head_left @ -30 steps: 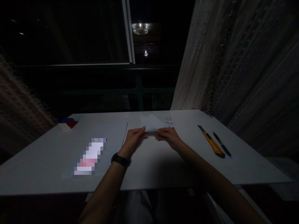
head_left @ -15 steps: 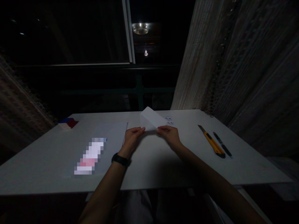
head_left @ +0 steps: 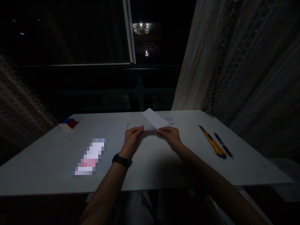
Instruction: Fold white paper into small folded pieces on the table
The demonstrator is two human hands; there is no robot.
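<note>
A white sheet of paper (head_left: 153,120), folded over at an angle, is held just above the table between my two hands. My left hand (head_left: 134,135), with a dark band on its wrist, pinches the paper's left lower corner between thumb and fingers. At the right lower corner, my right hand (head_left: 170,135) grips the paper in the same way. Behind the right hand lies a small piece of paper with dark marks (head_left: 171,120), partly covered by the folded sheet.
On the white table (head_left: 199,175) lie a yellow utility knife (head_left: 214,144) with its blade out and a black pen (head_left: 223,145) at right. A multicoloured cube (head_left: 67,123) sits far left. Left of my hands, paper sheets (head_left: 114,134) carry a bright pixelated object (head_left: 91,156).
The folded paper has shifted slightly to the right and its fold lies a little differently. My left fingers have moved slightly along its edge. The right hand is nearly still.
</note>
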